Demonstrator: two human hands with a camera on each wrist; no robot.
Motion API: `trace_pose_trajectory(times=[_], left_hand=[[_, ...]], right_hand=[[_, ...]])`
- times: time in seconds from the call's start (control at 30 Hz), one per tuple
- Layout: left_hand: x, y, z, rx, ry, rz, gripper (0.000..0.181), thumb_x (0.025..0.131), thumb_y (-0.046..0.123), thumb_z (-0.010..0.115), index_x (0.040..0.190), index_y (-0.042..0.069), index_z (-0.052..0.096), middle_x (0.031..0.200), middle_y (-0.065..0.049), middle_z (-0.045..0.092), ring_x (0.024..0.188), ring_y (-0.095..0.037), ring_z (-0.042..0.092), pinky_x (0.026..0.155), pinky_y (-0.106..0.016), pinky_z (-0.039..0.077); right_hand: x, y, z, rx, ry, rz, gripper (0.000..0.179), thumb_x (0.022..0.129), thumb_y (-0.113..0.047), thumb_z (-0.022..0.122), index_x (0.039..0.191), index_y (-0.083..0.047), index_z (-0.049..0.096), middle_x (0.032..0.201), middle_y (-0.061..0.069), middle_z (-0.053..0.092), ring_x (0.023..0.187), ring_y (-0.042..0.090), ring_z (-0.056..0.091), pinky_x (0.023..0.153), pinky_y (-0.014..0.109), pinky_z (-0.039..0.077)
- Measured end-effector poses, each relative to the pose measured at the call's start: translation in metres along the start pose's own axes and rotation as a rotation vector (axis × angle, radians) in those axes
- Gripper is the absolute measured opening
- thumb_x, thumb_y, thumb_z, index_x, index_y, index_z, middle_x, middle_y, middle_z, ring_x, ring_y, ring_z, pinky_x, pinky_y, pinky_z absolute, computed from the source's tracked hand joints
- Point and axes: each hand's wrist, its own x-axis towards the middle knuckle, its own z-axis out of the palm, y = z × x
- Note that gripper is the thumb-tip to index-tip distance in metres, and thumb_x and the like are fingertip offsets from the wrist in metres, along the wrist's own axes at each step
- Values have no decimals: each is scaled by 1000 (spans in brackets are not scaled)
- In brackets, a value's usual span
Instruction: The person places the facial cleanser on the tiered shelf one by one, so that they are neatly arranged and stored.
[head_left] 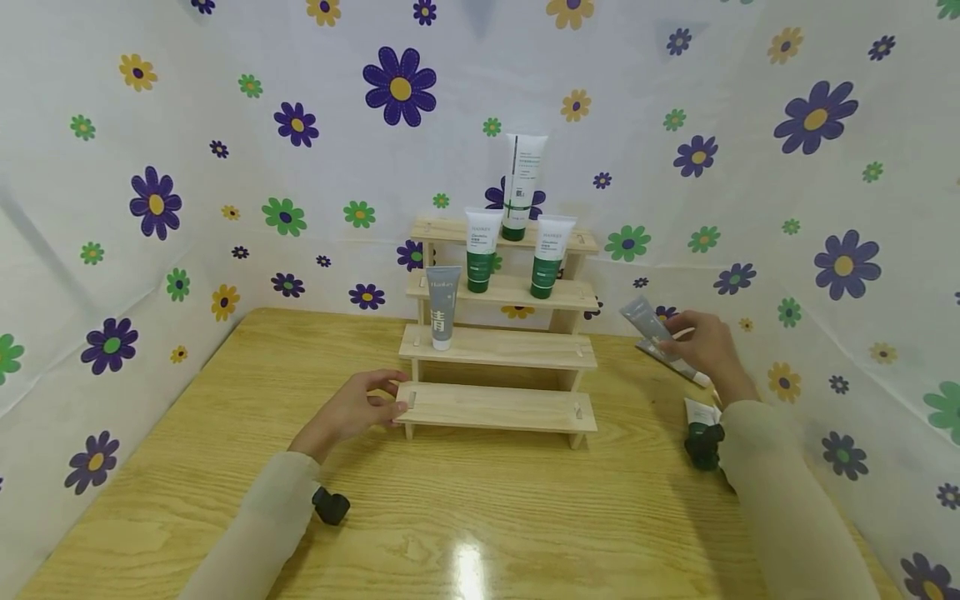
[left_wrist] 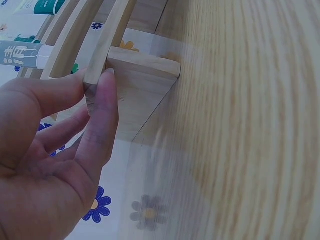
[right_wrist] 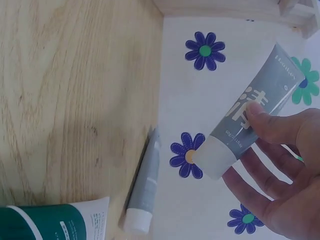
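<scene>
My left hand (head_left: 356, 410) pinches the left end of the lowest shelf of a stepped wooden rack (head_left: 491, 408); in the left wrist view, thumb and fingers (left_wrist: 104, 107) grip that board's corner. Off to the right of the rack, my right hand (head_left: 705, 346) holds a grey squeeze tube (right_wrist: 255, 100) with a white cap, tilted, thumb across its printed front. Below it, another grey tube (right_wrist: 145, 185) lies on the table. A third grey tube (head_left: 442, 308) stands cap-down at the left of the second shelf from the bottom.
Two white-and-green tubes (head_left: 552, 257) stand on the third shelf, and a taller white one (head_left: 522, 187) on top. Near my right wrist lies a green-and-white tube (right_wrist: 50, 222). A flower-print sheet (head_left: 315, 150) surrounds the wooden table (head_left: 450, 500) at the back and sides.
</scene>
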Motion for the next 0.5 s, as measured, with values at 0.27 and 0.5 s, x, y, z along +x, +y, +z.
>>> trace_pose_trajectory(times=[0.27,0.5], left_hand=[[-1,0,1,2,-1,2,50,99,12,70,146,6,53,131,-22,55,93,-19,70,82,-36,66],[-1,1,1,11,7,-6,50,99,12,70,146,7,53,132,-22,56,94,-19,70,82,-36,66]], right_hand=[[-4,-19,-1,15,6,-16,43,94,-16,76,127,8,62,126,34,64,113,49,66,97,62,56],[-7,-39,2,38,59,-58,40,93,-13,76,124,8,63,122,34,67,108,47,68,93,60,58]])
